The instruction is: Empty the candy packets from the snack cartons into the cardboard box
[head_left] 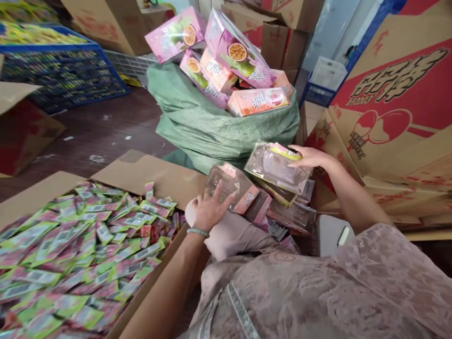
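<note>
My left hand [210, 207], with a green bead bracelet at its wrist, has its fingers spread against a clear-windowed peach box [243, 200] by my knee. My right hand [310, 157] grips the upper right end of a tilted yellow-edged box [273, 167] with a clear plastic front. Its thumb and fingers lie on that end, partly blurred. Beneath it are more clear-fronted boxes [293, 216], piled between my legs and the green sack [226, 134]. The sack bulges with pink and purple passion-fruit boxes [238, 52] and a peach box [259, 100].
An open carton [141, 172] full of small green and pink sachets [77, 249] stands at left. Large printed cartons [399, 103] rise at right. A blue crate [67, 70] holds yellow packets behind left. A grey seat-like surface [332, 235] bears a small pale-green item.
</note>
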{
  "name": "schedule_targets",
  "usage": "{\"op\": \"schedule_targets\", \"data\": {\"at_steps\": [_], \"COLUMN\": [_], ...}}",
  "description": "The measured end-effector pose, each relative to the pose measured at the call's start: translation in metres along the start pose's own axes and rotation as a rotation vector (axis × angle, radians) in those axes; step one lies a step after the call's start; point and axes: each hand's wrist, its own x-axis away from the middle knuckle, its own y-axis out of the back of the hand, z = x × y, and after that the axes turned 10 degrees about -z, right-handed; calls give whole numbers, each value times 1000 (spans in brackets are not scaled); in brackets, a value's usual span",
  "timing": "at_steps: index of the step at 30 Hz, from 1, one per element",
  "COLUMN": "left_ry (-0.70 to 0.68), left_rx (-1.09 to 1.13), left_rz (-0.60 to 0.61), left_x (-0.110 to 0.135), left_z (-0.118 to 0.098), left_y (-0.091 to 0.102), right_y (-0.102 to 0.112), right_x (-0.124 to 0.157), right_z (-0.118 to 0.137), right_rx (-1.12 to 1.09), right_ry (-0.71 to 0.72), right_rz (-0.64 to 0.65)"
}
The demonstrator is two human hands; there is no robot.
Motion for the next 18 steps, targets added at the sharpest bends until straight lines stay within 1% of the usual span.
{"op": "schedule_targets", "data": {"at_steps": [1,2,3,4,6,7,8,10,11,13,14,16,18], "left_ry": [-37,-70,-102,-125,-161,-178,-197,-230,-239,-238,-237,-283,-404], "left_rx": [-47,-69,-82,-94,-131,-147,-150,-107,-65,38,97,243,404], "left_rz": [102,192,256,290,283,262,243,215,203,146,81,-116,-333], "left_x": [-4,-6,-6,-4,-1,1,1,-1,-3,-6,-6,3,19], "left_z": [-10,-20,-30,-40,-57,-63,-66,-66,-63,-53,-48,-44,-52], "left_y": [-2,-3,-6,-9,-16,-20,-25,-33,-36,-39,-38,-27,-8], "right_y": [1,-2,-10,-21,-51,-67,-82,-104,-111,-115,-114,-109,-102], "right_x": [1,2,4,5,7,7,4,-4,-9,-21,-27,-37,-46], "right_z": [-5,-8,-9,-8,-4,-2,-1,-3,-6,-15,-20,-31,-41], "right_rx": [164,275,327,334,310,319,345,397,409,407,401,390,387], "right_ry": [-64,-86,-66,-15,92,119,129,135,137,150,161,182,177], "right_rz": [-40,-84,-116,-122,-64,-34,-31,-89,-125,-156,-151,-141,-135]}}
